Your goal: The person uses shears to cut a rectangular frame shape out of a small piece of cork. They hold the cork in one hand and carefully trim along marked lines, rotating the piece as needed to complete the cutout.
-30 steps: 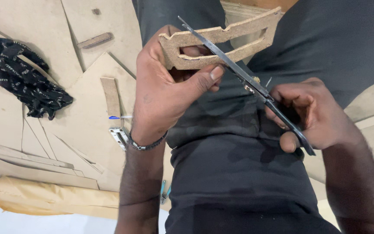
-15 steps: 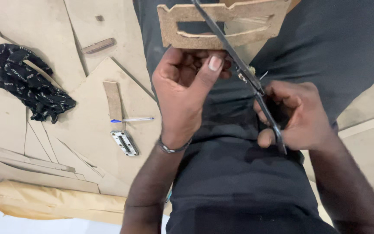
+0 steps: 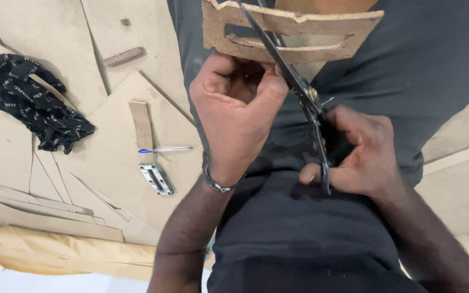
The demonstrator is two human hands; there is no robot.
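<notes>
My left hand grips the lower edge of a brown fibreboard cut-out with a long slot in it, held up over my dark-clothed lap. My right hand has its fingers through the handles of large dark scissors. The blades run up and to the left across the cut-out's slot, lying over the board's face. A metal bracelet circles my left wrist.
Brown board sheets cover the floor at left. On them lie a black patterned cloth, a blue pen, a metal buckle and a board strip. Crumpled brown paper lies at lower left.
Both hands have lifted the cut-out and scissors toward the top of the view. The cut-out has turned level, and the scissors now stand steeper across it.
</notes>
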